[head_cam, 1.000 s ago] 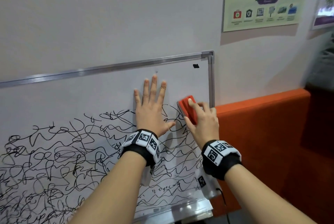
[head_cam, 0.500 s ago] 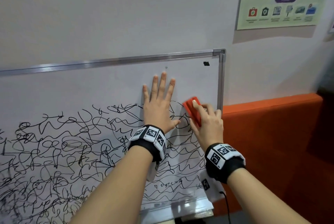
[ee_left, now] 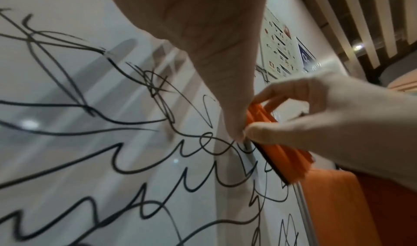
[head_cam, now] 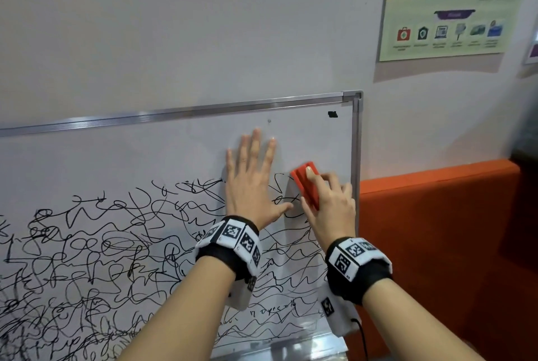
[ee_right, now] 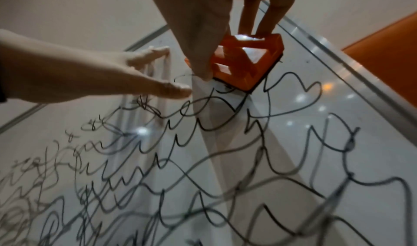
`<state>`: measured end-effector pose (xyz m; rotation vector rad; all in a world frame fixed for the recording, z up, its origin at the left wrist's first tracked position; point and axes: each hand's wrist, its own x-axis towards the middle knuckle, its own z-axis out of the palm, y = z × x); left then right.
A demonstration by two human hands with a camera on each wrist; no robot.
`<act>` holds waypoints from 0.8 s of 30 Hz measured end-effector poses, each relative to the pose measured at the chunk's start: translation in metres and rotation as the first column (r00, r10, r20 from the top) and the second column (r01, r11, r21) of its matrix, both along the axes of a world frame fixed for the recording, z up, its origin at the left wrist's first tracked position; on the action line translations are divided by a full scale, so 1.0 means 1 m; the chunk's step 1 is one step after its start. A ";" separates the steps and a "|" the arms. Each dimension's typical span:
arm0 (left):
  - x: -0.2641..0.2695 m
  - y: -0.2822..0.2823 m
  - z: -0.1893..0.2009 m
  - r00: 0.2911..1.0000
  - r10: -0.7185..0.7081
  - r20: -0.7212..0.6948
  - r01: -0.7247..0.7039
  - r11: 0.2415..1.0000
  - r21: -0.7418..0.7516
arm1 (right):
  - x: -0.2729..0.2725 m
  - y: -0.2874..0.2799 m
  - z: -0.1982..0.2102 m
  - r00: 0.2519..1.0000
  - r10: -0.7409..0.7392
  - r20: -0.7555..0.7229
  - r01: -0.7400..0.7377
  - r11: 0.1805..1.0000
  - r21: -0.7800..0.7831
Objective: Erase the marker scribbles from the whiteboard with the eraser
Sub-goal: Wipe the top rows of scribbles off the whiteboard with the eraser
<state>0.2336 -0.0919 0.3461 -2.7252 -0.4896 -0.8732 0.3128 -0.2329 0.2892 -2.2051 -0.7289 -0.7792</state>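
Note:
A whiteboard (head_cam: 122,156) with a metal frame hangs on the wall, its lower part covered in black marker scribbles (head_cam: 96,250). My right hand (head_cam: 326,200) grips a red-orange eraser (head_cam: 305,183) by its sides and holds its dark pad against the board near the right frame, at the top edge of the scribbles. The right wrist view shows the eraser (ee_right: 246,66) flat on the board with thumb and fingers pinching it. My left hand (head_cam: 253,180) lies flat on the board with fingers spread, just left of the eraser; its thumb (ee_left: 234,121) nearly touches my right thumb.
An orange padded panel (head_cam: 436,244) stands right of the board's frame (head_cam: 355,156). A poster with icons (head_cam: 448,5) hangs on the wall at upper right. A small black mark (head_cam: 332,114) sits near the board's top right corner. A tray ledge (head_cam: 279,346) runs along the bottom.
Both hands stay at about the same spot on the board; the eraser has shifted slightly and the head view has turned a little, so the board appears further right.

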 end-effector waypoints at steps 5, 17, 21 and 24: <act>-0.028 0.032 -0.011 0.998 0.033 0.060 -0.026 0.995 -0.099 | -0.007 -0.006 -0.013 1.000 0.009 0.015 -0.009 1.000 -0.004; -0.021 0.042 -0.024 0.996 0.070 0.053 -0.070 0.998 0.006 | -0.013 0.008 -0.023 0.998 0.060 -0.006 -0.058 0.983 0.173; -0.020 0.044 -0.026 0.996 0.062 0.067 -0.063 0.998 0.013 | -0.007 0.026 0.010 0.995 0.061 0.081 -0.073 0.986 0.152; -0.021 0.043 -0.025 0.996 0.075 0.056 -0.076 0.997 0.014 | -0.010 0.024 -0.008 0.992 0.074 0.104 -0.087 0.987 0.131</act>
